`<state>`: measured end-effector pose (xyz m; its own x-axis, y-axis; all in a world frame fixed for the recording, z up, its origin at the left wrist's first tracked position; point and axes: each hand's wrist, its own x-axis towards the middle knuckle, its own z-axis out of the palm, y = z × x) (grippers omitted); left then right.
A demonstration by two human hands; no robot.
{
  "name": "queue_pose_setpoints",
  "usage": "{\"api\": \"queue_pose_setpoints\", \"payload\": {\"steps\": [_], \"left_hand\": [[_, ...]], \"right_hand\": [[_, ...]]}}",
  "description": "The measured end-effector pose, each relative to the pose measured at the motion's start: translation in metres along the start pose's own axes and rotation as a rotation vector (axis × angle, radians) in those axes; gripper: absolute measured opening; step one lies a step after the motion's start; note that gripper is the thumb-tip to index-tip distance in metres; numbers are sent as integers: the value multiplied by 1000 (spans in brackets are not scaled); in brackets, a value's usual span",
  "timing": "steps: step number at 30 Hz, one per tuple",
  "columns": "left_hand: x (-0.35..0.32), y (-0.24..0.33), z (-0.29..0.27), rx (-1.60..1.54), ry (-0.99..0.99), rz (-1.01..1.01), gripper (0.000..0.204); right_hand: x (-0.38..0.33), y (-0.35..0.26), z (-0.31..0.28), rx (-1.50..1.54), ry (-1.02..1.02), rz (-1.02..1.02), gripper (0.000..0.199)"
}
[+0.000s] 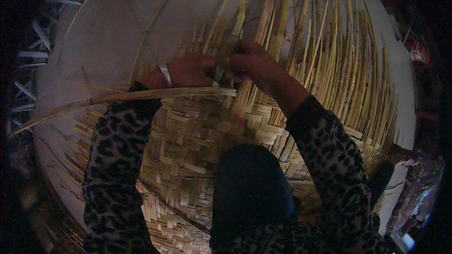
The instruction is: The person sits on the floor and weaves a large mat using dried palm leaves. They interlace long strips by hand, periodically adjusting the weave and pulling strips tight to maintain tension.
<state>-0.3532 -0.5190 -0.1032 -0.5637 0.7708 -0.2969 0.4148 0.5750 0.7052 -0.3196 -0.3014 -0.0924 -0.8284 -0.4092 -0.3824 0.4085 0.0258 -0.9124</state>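
A partly woven mat of split bamboo (186,136) spreads below my arms, its surface a plaited pattern of pale and brown bands. At its far edge my right hand (254,66) is closed, with a bamboo strip (239,19) rising from its fingers. My left hand (190,69), a pale band at its wrist, is closed close beside it. What its fingers hold is too dark to make out. A long curved strip (127,96) crosses level below my left hand, its right end over the weave.
Unwoven bamboo ends (329,47) stand out from the mat's far and right sides. My knee (249,178) in dark cloth is over the mat. The grey floor (108,23) lies beyond. A white slatted thing (40,35) is at far left; a foot (401,154) shows at right.
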Motion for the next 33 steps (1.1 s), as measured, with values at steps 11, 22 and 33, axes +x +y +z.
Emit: {"api": "queue_pose_setpoints", "payload": {"steps": [11,22,33], "left_hand": [[-6,2,10,77,148,63,33],[-15,0,2,-33,73,67,24],[-15,8,28,82,320,-289,26]], "right_hand": [[7,10,2,97,-67,-32,32],[8,12,1,163,-54,32,34],[7,5,12,-117,-138,-29,32]]}}
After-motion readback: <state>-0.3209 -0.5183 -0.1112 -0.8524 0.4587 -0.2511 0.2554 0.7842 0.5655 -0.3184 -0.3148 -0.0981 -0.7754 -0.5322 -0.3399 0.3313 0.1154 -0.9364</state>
